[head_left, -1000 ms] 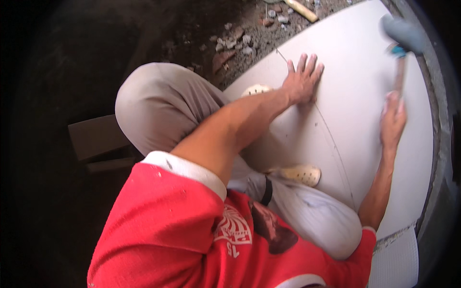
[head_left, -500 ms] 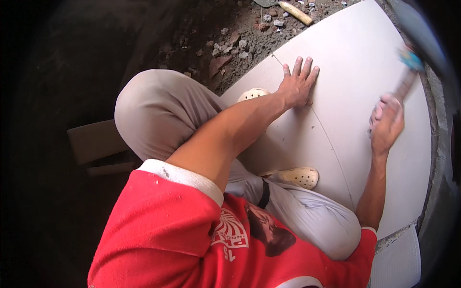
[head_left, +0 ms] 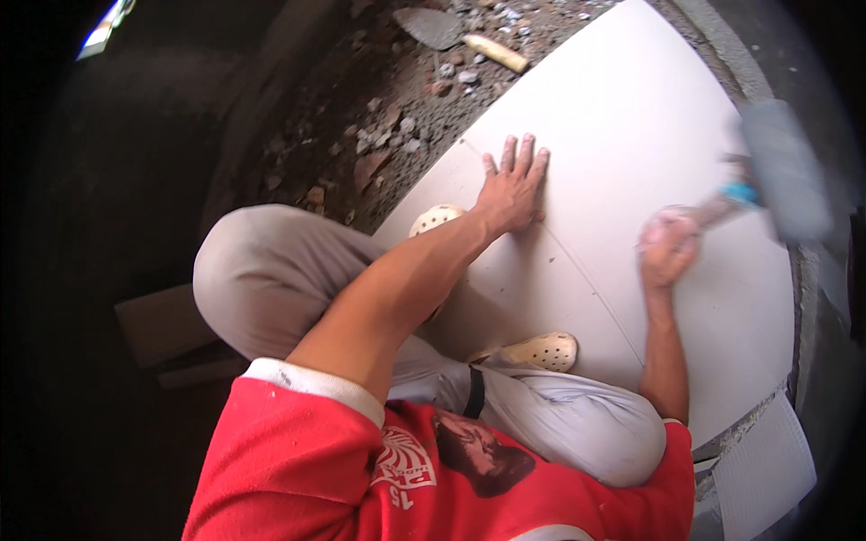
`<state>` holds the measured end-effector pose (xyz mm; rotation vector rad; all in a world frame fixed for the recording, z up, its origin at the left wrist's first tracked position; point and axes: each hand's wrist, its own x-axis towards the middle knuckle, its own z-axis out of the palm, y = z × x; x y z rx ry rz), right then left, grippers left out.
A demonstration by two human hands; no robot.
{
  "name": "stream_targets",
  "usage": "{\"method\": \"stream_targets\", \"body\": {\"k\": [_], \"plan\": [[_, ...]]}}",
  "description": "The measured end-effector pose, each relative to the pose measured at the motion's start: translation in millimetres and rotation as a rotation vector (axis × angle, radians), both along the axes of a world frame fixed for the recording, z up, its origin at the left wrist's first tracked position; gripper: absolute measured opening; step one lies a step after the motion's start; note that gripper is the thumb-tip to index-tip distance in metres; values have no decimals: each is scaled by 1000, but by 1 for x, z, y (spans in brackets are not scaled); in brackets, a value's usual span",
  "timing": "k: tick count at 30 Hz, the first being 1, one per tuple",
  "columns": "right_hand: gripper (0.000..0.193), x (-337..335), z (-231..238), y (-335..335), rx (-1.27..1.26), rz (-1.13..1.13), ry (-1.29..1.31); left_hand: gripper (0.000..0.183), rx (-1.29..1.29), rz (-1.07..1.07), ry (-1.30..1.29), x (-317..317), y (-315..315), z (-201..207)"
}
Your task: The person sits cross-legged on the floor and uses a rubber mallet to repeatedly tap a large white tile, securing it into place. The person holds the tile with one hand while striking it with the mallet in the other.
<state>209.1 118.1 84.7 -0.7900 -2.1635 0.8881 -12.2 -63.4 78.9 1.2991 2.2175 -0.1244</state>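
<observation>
My left hand (head_left: pixel 514 187) lies with fingers spread on a large white tile (head_left: pixel 631 99), close to the thin joint line (head_left: pixel 595 290) that runs across the white surface. My right hand (head_left: pixel 669 248) is wrapped around the handle of a mallet (head_left: pixel 787 171) with a bulky grey head and a blue band below it. Motion blurs the mallet head, which shows over the tile's right edge; whether it touches the tile I cannot tell.
A trowel (head_left: pixel 428 29) with a pale wooden handle (head_left: pixel 496 52) rests on rubble-strewn soil (head_left: pixel 388 135) beyond the tile. At lower right is a ribbed white piece (head_left: pixel 762 464). Flat boards (head_left: pixel 167 325) lie in shadow at left. My cream clogs (head_left: pixel 546 352) are on the tiles.
My right hand has drawn back toward me with the mallet, and more of its grey head shows. The whole view has shifted, while my left hand stays flat on the tile.
</observation>
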Motion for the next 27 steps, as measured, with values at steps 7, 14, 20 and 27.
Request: {"method": "stream_targets", "body": {"k": [7,14,20,27], "plan": [[49,-9,19,-1,-387,28,-210,120,-74,-44,8,1,1,9],[40,-22,27,-14,-312,42,-325,120,-80,-21,8,-5,6,2],[39,-10,22,-17,-482,-16,-40,123,41,-41,49,-8,4,-3],[44,4,11,-32,-423,54,-408,123,22,-37,46,-5,6,6]]}}
